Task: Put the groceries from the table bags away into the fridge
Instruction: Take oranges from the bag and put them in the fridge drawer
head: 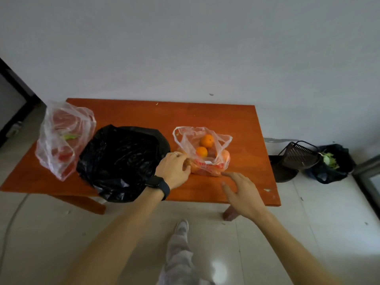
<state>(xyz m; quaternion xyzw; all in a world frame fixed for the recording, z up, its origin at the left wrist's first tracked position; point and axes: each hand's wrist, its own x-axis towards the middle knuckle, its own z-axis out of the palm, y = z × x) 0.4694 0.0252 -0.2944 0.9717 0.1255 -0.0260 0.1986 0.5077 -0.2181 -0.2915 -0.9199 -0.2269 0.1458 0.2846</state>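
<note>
Three bags (121, 159) (two oranges (207, 140) visible)

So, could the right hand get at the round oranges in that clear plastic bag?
Probably yes. The right hand hovers open just beside the clear plastic bag, whose mouth gapes upward, and two round oranges lie uncovered on top.

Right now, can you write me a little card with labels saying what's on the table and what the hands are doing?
table: orange-brown wood
left: clear bag with red things inside
middle: black bag, contents hidden
right: orange bag, clear, top open, two oranges showing
left hand: fingers curled on the orange bag's left side
right hand: open, reaching toward that bag's near corner
floor: basket and dark bag with greens, right of the table
</note>
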